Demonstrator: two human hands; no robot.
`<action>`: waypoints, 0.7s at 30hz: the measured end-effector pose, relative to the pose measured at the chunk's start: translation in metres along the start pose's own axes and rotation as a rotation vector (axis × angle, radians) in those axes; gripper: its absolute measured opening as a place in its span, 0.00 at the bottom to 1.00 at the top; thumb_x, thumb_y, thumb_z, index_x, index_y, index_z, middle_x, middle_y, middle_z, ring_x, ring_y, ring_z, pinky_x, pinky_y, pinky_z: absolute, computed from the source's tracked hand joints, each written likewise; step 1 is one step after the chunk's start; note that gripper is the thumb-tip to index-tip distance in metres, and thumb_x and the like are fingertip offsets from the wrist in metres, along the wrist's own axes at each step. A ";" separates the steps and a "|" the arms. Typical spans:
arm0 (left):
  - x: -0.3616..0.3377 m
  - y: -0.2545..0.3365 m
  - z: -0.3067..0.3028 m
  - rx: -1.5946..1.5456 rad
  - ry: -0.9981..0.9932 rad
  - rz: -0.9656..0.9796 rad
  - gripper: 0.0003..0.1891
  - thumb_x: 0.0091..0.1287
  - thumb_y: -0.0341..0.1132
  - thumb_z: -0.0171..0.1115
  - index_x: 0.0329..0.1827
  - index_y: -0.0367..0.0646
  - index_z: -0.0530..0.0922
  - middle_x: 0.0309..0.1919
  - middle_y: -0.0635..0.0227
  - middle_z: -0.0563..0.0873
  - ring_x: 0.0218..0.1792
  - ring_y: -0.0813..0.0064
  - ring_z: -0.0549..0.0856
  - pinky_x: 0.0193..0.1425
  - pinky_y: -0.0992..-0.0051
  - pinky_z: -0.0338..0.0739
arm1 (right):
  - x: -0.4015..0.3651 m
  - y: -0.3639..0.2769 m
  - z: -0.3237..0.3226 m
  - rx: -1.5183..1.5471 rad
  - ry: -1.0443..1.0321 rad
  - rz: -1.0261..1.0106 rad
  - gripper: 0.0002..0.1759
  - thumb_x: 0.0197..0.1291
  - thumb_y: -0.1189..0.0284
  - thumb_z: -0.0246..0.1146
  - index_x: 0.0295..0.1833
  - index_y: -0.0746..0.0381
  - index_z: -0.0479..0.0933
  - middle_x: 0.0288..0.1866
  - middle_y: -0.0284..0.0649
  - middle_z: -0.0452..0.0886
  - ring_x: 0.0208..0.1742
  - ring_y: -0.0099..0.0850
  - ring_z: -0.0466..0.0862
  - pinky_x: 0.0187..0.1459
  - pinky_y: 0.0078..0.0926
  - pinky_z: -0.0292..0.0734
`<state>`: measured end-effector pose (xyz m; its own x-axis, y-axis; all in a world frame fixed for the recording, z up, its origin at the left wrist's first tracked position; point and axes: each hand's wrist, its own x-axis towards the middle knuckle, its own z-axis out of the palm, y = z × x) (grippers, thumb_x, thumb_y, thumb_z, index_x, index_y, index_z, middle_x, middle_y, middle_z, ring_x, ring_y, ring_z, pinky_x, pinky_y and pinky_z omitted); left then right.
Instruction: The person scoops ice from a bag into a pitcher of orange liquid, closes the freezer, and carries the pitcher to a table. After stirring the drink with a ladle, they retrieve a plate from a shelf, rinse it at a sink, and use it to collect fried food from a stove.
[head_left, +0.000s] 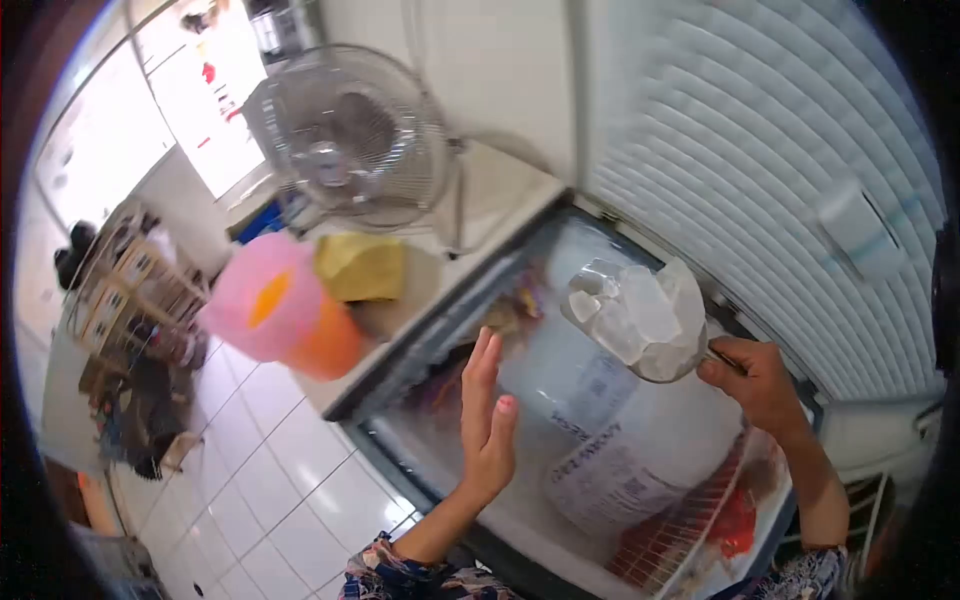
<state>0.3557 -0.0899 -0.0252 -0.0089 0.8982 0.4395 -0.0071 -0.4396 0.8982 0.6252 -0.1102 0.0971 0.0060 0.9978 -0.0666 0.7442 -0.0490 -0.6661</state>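
Observation:
My right hand (757, 388) is closed around the handle of a metal scoop (672, 374) heaped with clear chunks of ice (648, 306). The scoop is held above an open chest freezer (520, 545). Below it in the freezer lies a large white plastic bag (610, 485) with dark printing. My left hand (486, 440) hovers over the freezer's left side, palm turned inward, fingers stretched out and holding nothing. A pink plastic bag (250, 295) stands in or over an orange container (325, 345) left of the freezer.
A wire rack (665, 540) and something red (738, 525) show inside the freezer near me. The ribbed white wall or lid (760, 130) rises on the right. On the ledge stand a fan (345, 140) and a yellow cloth (362, 268). White floor tiles (270, 470) lie left.

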 end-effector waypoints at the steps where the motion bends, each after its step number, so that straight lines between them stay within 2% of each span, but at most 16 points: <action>1: 0.001 0.005 -0.024 0.019 0.031 0.006 0.28 0.72 0.45 0.44 0.70 0.37 0.59 0.71 0.52 0.57 0.71 0.60 0.59 0.71 0.64 0.52 | 0.011 -0.022 0.009 0.002 -0.020 -0.031 0.19 0.58 0.61 0.64 0.44 0.68 0.80 0.27 0.45 0.81 0.27 0.24 0.75 0.34 0.27 0.72; 3: -0.002 0.015 -0.070 0.164 0.109 0.127 0.27 0.71 0.44 0.44 0.67 0.34 0.64 0.69 0.49 0.61 0.69 0.58 0.61 0.71 0.63 0.52 | 0.032 -0.065 0.028 0.029 -0.087 -0.069 0.20 0.58 0.61 0.64 0.44 0.69 0.80 0.25 0.43 0.79 0.25 0.24 0.73 0.31 0.25 0.70; 4: -0.002 0.021 -0.090 0.218 0.175 0.163 0.24 0.70 0.42 0.44 0.61 0.31 0.69 0.67 0.46 0.64 0.68 0.55 0.63 0.71 0.61 0.53 | 0.042 -0.081 0.039 0.029 -0.099 -0.085 0.20 0.58 0.61 0.64 0.44 0.69 0.80 0.25 0.43 0.79 0.25 0.24 0.73 0.31 0.25 0.70; 5: -0.003 0.019 -0.110 0.225 0.192 0.166 0.24 0.70 0.42 0.44 0.61 0.31 0.69 0.67 0.46 0.64 0.68 0.55 0.63 0.71 0.61 0.53 | 0.053 -0.096 0.049 0.005 -0.125 -0.140 0.20 0.58 0.61 0.64 0.44 0.69 0.80 0.24 0.41 0.78 0.25 0.24 0.72 0.30 0.24 0.69; 7: -0.001 0.010 -0.149 0.278 0.380 0.262 0.23 0.72 0.46 0.41 0.58 0.33 0.69 0.66 0.48 0.64 0.68 0.57 0.63 0.70 0.60 0.54 | 0.075 -0.128 0.074 -0.021 -0.154 -0.199 0.20 0.58 0.61 0.64 0.44 0.69 0.80 0.23 0.40 0.78 0.24 0.23 0.72 0.29 0.23 0.68; 8: 0.004 0.007 -0.170 0.349 0.503 0.275 0.21 0.72 0.43 0.40 0.52 0.33 0.72 0.64 0.46 0.66 0.67 0.55 0.64 0.71 0.60 0.54 | 0.086 -0.148 0.088 -0.016 -0.163 -0.270 0.20 0.58 0.61 0.63 0.44 0.69 0.80 0.23 0.39 0.77 0.24 0.23 0.72 0.29 0.23 0.68; 11: 0.035 0.007 -0.235 0.481 0.715 0.230 0.19 0.73 0.40 0.38 0.55 0.37 0.73 0.65 0.52 0.67 0.71 0.59 0.59 0.73 0.60 0.49 | 0.122 -0.190 0.127 -0.018 -0.240 -0.374 0.20 0.59 0.60 0.62 0.42 0.69 0.80 0.23 0.39 0.77 0.24 0.23 0.72 0.28 0.24 0.67; 14: 0.074 -0.005 -0.291 0.459 0.796 0.182 0.17 0.73 0.38 0.41 0.57 0.39 0.73 0.65 0.56 0.68 0.72 0.58 0.55 0.73 0.61 0.47 | 0.154 -0.225 0.167 0.040 -0.353 -0.391 0.20 0.59 0.60 0.61 0.41 0.69 0.80 0.22 0.39 0.77 0.24 0.23 0.73 0.28 0.26 0.68; 15: 0.083 -0.011 -0.307 0.459 0.797 0.178 0.17 0.73 0.38 0.41 0.57 0.39 0.73 0.65 0.56 0.68 0.72 0.58 0.55 0.73 0.61 0.47 | 0.164 -0.234 0.179 0.108 -0.398 -0.382 0.20 0.60 0.60 0.60 0.40 0.69 0.79 0.22 0.40 0.76 0.24 0.22 0.73 0.28 0.27 0.69; 16: 0.090 -0.017 -0.322 0.512 0.764 0.121 0.18 0.74 0.39 0.40 0.58 0.41 0.73 0.66 0.57 0.68 0.73 0.60 0.53 0.74 0.61 0.46 | 0.177 -0.242 0.187 -0.051 -0.376 -0.462 0.19 0.58 0.61 0.62 0.41 0.68 0.79 0.24 0.43 0.78 0.25 0.27 0.78 0.31 0.30 0.73; 17: 0.096 -0.023 -0.334 0.564 0.728 0.066 0.19 0.75 0.41 0.38 0.60 0.43 0.72 0.67 0.59 0.67 0.74 0.62 0.51 0.75 0.62 0.45 | 0.186 -0.251 0.195 -0.052 -0.379 -0.459 0.19 0.58 0.61 0.62 0.41 0.68 0.79 0.24 0.43 0.78 0.25 0.27 0.78 0.31 0.30 0.73; 19: 0.105 -0.031 -0.352 0.523 0.704 0.046 0.20 0.75 0.41 0.38 0.60 0.44 0.72 0.67 0.58 0.67 0.74 0.62 0.51 0.75 0.62 0.45 | 0.200 -0.270 0.209 -0.285 -0.253 -0.913 0.20 0.55 0.60 0.63 0.43 0.67 0.79 0.29 0.46 0.80 0.29 0.36 0.82 0.33 0.33 0.75; 20: 0.108 -0.033 -0.355 0.517 0.672 0.017 0.20 0.75 0.42 0.38 0.61 0.44 0.72 0.67 0.59 0.67 0.74 0.62 0.51 0.75 0.62 0.45 | 0.208 -0.277 0.215 -0.487 -0.188 -1.056 0.17 0.54 0.60 0.63 0.41 0.63 0.80 0.32 0.46 0.82 0.33 0.41 0.83 0.34 0.34 0.76; 21: 0.110 -0.035 -0.358 0.509 0.641 -0.010 0.20 0.75 0.42 0.37 0.61 0.44 0.71 0.67 0.59 0.67 0.74 0.63 0.51 0.75 0.62 0.45 | 0.209 -0.291 0.219 -0.488 -0.193 -1.053 0.17 0.54 0.60 0.63 0.41 0.63 0.80 0.32 0.46 0.82 0.33 0.41 0.83 0.34 0.34 0.76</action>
<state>-0.0030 0.0226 -0.0114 -0.5823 0.6568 0.4791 0.4437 -0.2370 0.8642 0.2636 0.1023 0.1142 -0.8345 0.5104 0.2078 0.4992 0.8598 -0.1073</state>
